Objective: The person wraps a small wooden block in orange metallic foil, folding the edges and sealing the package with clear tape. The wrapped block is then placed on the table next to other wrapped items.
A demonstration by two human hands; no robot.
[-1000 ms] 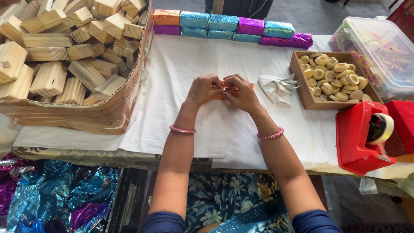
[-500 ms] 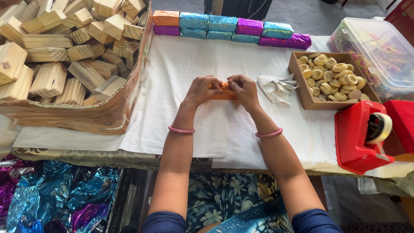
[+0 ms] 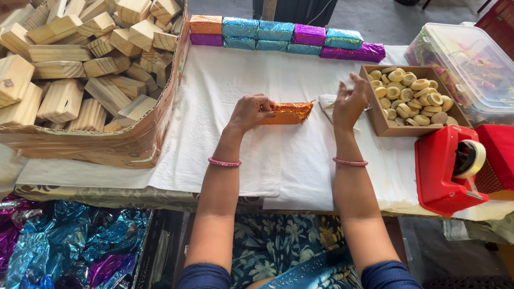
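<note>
My left hand (image 3: 249,111) grips the left end of an orange foil-wrapped block (image 3: 287,113) that lies on the white cloth (image 3: 225,150). My right hand (image 3: 349,101) hovers to the right of the block, fingers spread and holding nothing, just above some white scraps (image 3: 327,101) and beside the wooden tray's left wall. A pink bangle sits on each wrist.
A cardboard box of several wooden blocks (image 3: 80,69) fills the left. A row of foil-wrapped blocks (image 3: 284,36) lines the far edge. The wooden tray (image 3: 378,115) holds several small round pieces; a clear lidded bin (image 3: 460,59), a red tape dispenser (image 3: 447,168) and loose foil sheets (image 3: 69,251) lie around.
My right hand has let go of the orange block and moved right toward the tray. My left hand keeps hold of the block.
</note>
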